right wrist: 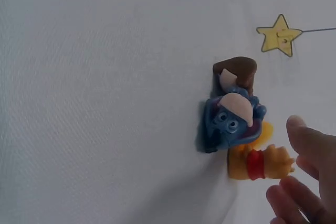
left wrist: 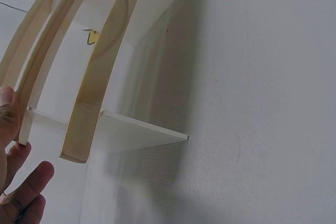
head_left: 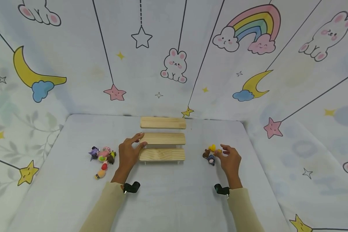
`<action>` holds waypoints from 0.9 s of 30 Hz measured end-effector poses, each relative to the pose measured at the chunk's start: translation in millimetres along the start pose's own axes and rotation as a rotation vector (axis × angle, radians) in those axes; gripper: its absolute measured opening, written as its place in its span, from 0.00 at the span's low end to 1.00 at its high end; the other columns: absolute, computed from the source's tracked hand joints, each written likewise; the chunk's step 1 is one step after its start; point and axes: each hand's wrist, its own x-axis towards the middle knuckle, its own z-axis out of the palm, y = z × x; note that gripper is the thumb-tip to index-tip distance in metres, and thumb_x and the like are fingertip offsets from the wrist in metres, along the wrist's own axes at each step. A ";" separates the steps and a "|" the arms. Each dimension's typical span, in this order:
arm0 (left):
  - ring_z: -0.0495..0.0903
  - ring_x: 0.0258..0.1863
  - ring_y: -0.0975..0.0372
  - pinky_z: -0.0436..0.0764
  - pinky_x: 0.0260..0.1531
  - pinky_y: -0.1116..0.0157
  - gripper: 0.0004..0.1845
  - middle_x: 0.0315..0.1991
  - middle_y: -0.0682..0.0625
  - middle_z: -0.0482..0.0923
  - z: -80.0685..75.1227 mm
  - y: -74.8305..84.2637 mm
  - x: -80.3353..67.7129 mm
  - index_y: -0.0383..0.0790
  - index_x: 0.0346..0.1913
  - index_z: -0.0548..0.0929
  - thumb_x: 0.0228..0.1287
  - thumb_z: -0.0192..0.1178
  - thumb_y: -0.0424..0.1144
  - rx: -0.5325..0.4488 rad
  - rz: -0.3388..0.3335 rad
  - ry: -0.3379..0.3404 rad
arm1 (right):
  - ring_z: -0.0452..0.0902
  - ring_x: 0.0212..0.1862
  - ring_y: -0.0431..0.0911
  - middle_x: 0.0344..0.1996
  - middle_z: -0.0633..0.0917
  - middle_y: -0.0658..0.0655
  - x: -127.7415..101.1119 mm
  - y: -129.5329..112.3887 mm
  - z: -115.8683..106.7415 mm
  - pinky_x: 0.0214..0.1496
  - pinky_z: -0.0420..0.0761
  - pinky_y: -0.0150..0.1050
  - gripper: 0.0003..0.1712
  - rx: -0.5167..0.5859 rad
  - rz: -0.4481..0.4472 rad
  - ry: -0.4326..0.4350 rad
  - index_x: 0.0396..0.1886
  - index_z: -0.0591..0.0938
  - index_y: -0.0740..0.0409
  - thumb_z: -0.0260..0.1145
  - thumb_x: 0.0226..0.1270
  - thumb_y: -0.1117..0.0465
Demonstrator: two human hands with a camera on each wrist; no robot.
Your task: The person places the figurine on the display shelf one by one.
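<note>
A three-tier wooden shelf (head_left: 163, 139) with thin white supports stands mid-table. My left hand (head_left: 129, 154) grips the left end of its middle plank, thumb at one edge and fingers at the other. On the right, my right hand (head_left: 231, 161) is beside a small cluster of toy figurines, its thumb and fingers apart around the head end of a yellow bear figurine with a red shirt (right wrist: 255, 164). Against the bear lies a blue donkey figurine (right wrist: 231, 121), with a brown-topped figurine (right wrist: 239, 72) behind it. A yellow piece is partly hidden by the donkey.
Left of the shelf, several more figurines lie in a heap, among them a purple one (head_left: 94, 152), a pink one (head_left: 104, 152) and a yellowish one (head_left: 100, 174). A white cloth (head_left: 174, 199) covers the table; a printed backdrop (head_left: 84, 48) rises behind it.
</note>
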 end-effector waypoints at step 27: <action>0.88 0.46 0.46 0.82 0.46 0.50 0.26 0.60 0.48 0.89 -2.6 4.2 0.4 0.47 0.62 0.89 0.60 0.77 0.45 0.001 -0.007 -0.009 | 0.85 0.56 0.62 0.53 0.86 0.68 2.7 9.2 15.5 0.58 0.83 0.57 0.23 0.006 0.020 0.018 0.61 0.85 0.62 0.78 0.69 0.62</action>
